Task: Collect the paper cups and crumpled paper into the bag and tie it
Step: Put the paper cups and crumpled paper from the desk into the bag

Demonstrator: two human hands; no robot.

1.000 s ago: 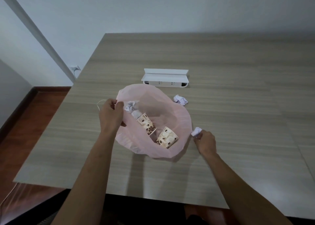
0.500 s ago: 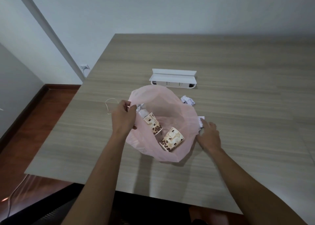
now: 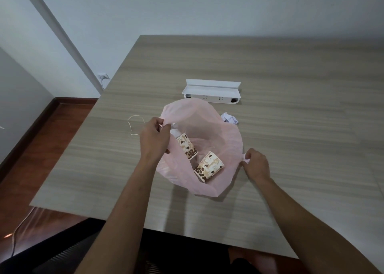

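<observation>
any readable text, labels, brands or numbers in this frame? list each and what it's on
None can be read.
Two patterned paper cups in the pink plastic bag: brown coffee-bean print and pale ornaments, no legible lettering.
White rectangular power strip box on the wooden table: small dark marks on its front face, too small to read.
Crumpled white paper: no print visible.

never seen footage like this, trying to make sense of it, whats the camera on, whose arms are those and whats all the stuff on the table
No machine here: the camera sits on a person's head, looking down at their own bare arms. The left hand grips the rim of a pink bag and the right hand pinches the opposite edge, holding it open on the wooden table. Inside lie two patterned paper cups. One crumpled paper sits outside, beyond the bag. Also there: a white box and a thin string.
</observation>
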